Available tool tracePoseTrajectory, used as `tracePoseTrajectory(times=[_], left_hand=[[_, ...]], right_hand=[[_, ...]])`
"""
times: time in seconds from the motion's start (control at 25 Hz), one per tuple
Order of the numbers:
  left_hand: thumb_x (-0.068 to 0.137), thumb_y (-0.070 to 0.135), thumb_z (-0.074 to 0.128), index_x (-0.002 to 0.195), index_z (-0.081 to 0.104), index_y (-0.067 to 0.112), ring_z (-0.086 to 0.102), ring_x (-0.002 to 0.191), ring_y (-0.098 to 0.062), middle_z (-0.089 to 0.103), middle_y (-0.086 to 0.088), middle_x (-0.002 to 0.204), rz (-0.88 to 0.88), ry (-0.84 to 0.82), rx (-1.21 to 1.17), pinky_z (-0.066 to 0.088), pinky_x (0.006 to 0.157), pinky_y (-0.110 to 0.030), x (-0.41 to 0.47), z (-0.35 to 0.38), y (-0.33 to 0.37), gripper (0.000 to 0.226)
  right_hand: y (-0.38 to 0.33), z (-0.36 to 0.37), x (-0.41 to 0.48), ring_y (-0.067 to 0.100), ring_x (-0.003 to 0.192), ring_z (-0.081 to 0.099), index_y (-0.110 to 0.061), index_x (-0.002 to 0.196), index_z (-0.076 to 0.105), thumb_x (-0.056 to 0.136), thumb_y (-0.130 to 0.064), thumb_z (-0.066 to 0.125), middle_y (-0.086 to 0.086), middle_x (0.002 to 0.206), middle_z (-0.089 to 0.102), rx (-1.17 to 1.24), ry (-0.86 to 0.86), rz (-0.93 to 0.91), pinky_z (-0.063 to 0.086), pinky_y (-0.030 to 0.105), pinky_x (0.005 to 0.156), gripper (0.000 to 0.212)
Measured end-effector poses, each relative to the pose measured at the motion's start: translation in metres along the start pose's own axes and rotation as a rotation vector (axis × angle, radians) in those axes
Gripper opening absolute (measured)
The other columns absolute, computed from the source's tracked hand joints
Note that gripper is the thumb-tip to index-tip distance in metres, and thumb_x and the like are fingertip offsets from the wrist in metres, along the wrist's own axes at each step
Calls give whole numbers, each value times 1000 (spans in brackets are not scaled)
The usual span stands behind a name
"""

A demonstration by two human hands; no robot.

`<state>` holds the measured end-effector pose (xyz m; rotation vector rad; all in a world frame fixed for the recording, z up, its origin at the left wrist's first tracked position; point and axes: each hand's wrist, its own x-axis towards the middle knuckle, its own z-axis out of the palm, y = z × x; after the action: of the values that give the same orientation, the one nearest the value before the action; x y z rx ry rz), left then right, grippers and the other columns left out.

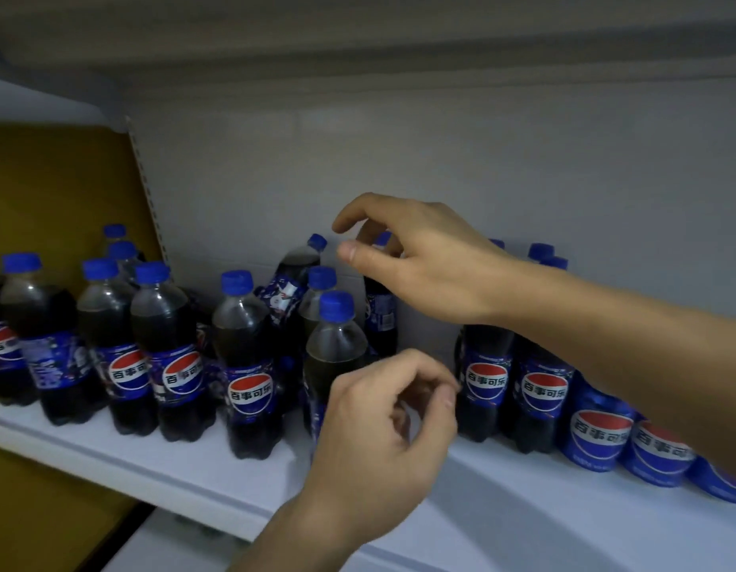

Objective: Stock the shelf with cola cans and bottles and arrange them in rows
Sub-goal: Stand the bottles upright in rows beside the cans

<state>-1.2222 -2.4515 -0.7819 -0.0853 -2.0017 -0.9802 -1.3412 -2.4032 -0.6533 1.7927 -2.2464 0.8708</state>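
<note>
1. Wide white shelf [523,530] fills the view, carrying all the cola.
2. On its left half, a loose crowd of cola bottles [168,344], blue caps up and labels mostly facing out, not in straight rows.
3. On the right, two more upright bottles [486,377], partly behind the right forearm.
4. Beside those, at the shelf's right end, blue cola cans [597,435] stand close together.
5. Mid-shelf at the back, one leaning bottle [292,274] tips against its neighbours.
6. Right hand [424,262] is up at the back, fingers loosely curved, thumb and forefinger apart with nothing between them, just over the cap of a rear bottle [381,315].
7. Left hand [378,419] is low at the front, fingers curled in, thumb near the fingertips, holding nothing, just before the front bottle [337,348].
</note>
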Motion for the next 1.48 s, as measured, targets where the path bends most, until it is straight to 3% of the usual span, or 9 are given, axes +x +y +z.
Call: tracePoseTrajectory(times=[0.08, 0.2, 0.32, 0.56, 0.68, 0.84, 1.0, 1.28, 1.48], left_hand=[[89, 19, 58, 83, 65, 17, 51, 55, -12, 55, 9, 68, 136, 168, 83, 39, 50, -26, -8, -20, 2, 9], [86, 25, 55, 108, 57, 19, 57, 87, -17, 55, 3, 95, 29, 346, 135, 46, 74, -26, -14, -39, -23, 22], [87, 29, 62, 138, 40, 34, 57, 119, -7, 58, 14, 124, -215, 189, 111, 46, 95, -20, -18, -42, -46, 56], [80, 28, 77, 141, 38, 42, 64, 116, -8, 66, 17, 124, -439, -143, -154, 54, 100, -44, -26, -28, -81, 74], [81, 19, 76, 135, 40, 49, 66, 110, -10, 67, 16, 121, -452, -239, -215, 56, 95, -37, -27, -23, -85, 71], [76, 18, 84, 133, 45, 45, 67, 101, -10, 68, 12, 115, -439, -119, -215, 57, 87, -37, -23, -10, -83, 74], [67, 36, 91, 139, 41, 47, 58, 121, -5, 60, 20, 128, -407, 90, -71, 52, 99, -32, -19, 11, -71, 88], [86, 13, 78, 137, 42, 45, 57, 120, 5, 58, 18, 132, -470, 164, -292, 49, 91, -8, 7, 49, -65, 70], [76, 17, 87, 134, 51, 39, 59, 121, -6, 60, 13, 130, -518, 304, -191, 50, 106, -40, 35, 79, -93, 72]], right_hand=[[-3, 6, 9, 7, 94, 61, -32, 123, 61, 97, -58, 51, -11, 103, 65, -44, -112, 15, 47, 22, 76, 38], [-6, 27, 14, 16, 75, 61, -21, 93, 65, 89, -73, 48, -3, 81, 63, -198, -277, 67, 45, 33, 63, 55], [-9, 37, 12, 23, 68, 58, -14, 86, 62, 90, -63, 58, 4, 75, 61, -297, -244, 57, 42, 35, 58, 49], [-7, 15, 3, 17, 78, 59, -26, 96, 58, 95, -33, 53, -3, 87, 63, -199, -316, 19, 48, 34, 67, 9], [-3, -1, 5, 8, 80, 57, -32, 98, 56, 94, -30, 50, -11, 88, 62, -178, -226, 12, 46, 31, 68, 7], [1, -6, 12, 12, 76, 58, -28, 95, 56, 97, -32, 51, -7, 84, 63, -167, -124, 9, 45, 32, 65, 7], [0, -20, 21, 10, 71, 59, -24, 89, 62, 94, -60, 52, -5, 81, 62, -282, -86, 73, 45, 29, 62, 38], [17, -73, 46, -3, 76, 57, -31, 106, 59, 103, -37, 48, -13, 96, 59, -269, -134, 63, 40, 25, 64, 14], [60, -80, 55, 7, 85, 59, -29, 114, 60, 103, -35, 51, -13, 98, 62, -422, -196, 28, 46, 25, 73, 16]])
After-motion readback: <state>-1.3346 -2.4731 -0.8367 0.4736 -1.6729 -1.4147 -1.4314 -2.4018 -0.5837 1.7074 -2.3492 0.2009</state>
